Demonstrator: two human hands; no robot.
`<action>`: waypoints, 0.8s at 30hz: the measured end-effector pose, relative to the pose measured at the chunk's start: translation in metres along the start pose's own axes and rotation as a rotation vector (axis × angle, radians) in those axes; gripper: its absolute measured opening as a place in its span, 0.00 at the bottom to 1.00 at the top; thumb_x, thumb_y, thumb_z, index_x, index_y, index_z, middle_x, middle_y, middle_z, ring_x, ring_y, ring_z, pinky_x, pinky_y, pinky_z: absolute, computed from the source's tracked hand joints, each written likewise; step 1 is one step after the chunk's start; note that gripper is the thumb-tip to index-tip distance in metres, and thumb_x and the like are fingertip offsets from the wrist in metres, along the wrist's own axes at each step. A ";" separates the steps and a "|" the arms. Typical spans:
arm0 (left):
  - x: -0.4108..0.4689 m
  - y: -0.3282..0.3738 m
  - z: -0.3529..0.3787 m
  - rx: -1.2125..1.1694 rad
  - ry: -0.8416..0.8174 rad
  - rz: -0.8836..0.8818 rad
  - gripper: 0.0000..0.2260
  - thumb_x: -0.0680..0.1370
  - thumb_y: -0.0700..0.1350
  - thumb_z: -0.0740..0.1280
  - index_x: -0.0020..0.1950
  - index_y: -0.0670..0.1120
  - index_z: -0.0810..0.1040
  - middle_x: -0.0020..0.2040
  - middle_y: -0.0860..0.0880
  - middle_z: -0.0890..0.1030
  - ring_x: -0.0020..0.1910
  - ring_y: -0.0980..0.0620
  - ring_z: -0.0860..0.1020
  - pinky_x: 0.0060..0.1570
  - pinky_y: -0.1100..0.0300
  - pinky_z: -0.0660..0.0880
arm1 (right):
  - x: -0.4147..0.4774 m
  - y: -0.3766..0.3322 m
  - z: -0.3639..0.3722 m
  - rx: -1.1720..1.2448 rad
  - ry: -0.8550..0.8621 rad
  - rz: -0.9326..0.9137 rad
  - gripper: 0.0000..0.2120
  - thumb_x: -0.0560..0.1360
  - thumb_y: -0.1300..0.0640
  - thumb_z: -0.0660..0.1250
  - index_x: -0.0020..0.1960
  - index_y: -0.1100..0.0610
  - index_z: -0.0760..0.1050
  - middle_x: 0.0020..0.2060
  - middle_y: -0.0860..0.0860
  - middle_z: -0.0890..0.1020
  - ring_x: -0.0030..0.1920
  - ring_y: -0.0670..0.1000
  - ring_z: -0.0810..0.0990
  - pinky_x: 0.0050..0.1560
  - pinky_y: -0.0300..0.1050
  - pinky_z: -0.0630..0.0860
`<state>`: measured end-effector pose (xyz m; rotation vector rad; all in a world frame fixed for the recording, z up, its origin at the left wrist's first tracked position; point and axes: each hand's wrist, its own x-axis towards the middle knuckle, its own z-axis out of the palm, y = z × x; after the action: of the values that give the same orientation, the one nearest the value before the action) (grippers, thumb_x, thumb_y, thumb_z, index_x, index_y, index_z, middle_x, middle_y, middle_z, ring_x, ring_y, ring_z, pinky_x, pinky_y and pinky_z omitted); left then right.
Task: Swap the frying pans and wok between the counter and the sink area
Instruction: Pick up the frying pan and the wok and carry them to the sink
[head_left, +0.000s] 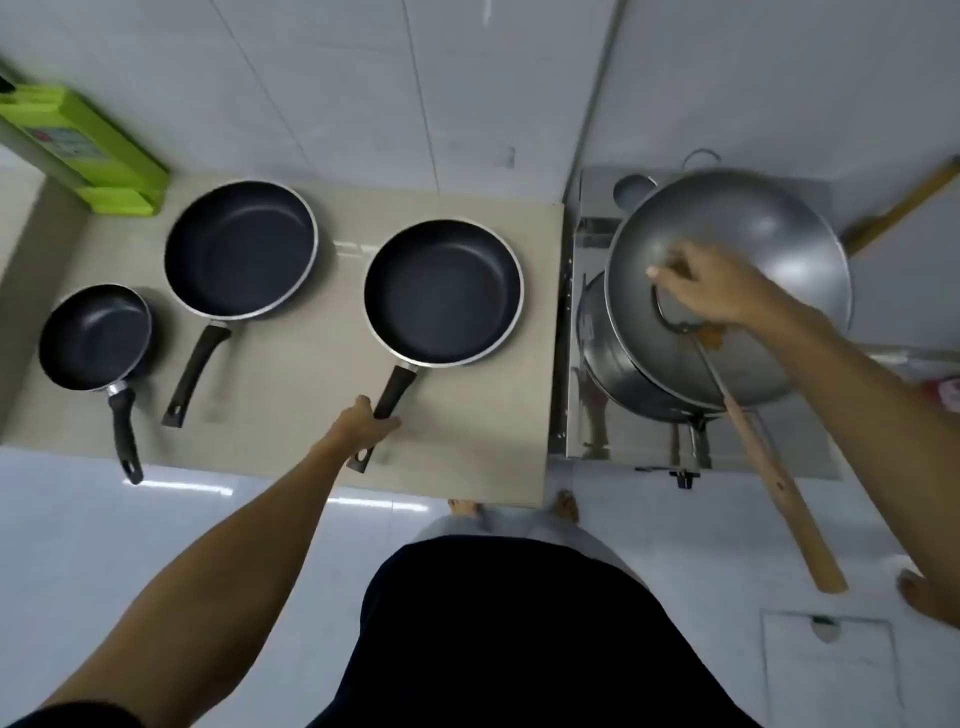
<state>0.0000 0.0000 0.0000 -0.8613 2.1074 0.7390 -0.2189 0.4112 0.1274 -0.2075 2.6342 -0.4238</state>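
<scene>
Three black frying pans sit on the beige counter (291, 457): a small pan (93, 335) at the left, a larger pan (240, 247) behind it, and a third pan (441, 292) at the right. My left hand (363, 422) is closed around the black handle of the right pan. Over the steel sink (587, 415), my right hand (711, 283) grips the wire loop handle of a grey wok (769, 228), which is tilted and blurred. A second wok (618, 374) with a long wooden handle (779, 493) lies under it in the sink.
A green knife block (88, 148) stands at the counter's back left against the tiled wall. A wooden stick (904, 208) leans at the far right. The sink's round hole (634, 189) shows at its back. My bare feet (566, 506) and the pale floor are below the counter edge.
</scene>
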 end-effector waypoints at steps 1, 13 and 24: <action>0.001 0.002 0.003 -0.074 -0.013 -0.004 0.25 0.80 0.52 0.68 0.68 0.35 0.69 0.56 0.38 0.76 0.55 0.38 0.76 0.53 0.48 0.73 | 0.001 0.005 0.001 -0.001 0.006 -0.002 0.32 0.80 0.35 0.59 0.74 0.57 0.69 0.70 0.63 0.76 0.69 0.64 0.74 0.68 0.60 0.71; -0.011 0.028 0.035 -0.624 -0.204 -0.004 0.16 0.83 0.52 0.63 0.51 0.39 0.75 0.38 0.42 0.73 0.29 0.45 0.74 0.31 0.54 0.77 | -0.002 0.037 0.018 0.022 -0.041 0.048 0.33 0.81 0.37 0.59 0.75 0.59 0.67 0.73 0.64 0.71 0.73 0.65 0.69 0.70 0.59 0.65; -0.042 0.087 0.070 -0.956 -0.168 -0.002 0.18 0.83 0.60 0.56 0.45 0.46 0.68 0.28 0.52 0.63 0.22 0.53 0.60 0.21 0.62 0.61 | -0.042 0.096 0.040 0.104 -0.103 0.142 0.30 0.80 0.35 0.60 0.73 0.55 0.69 0.67 0.60 0.77 0.62 0.61 0.77 0.54 0.54 0.71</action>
<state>-0.0162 0.1174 0.0129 -1.2109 1.5448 1.8032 -0.1704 0.4999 0.0796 -0.0078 2.4990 -0.4869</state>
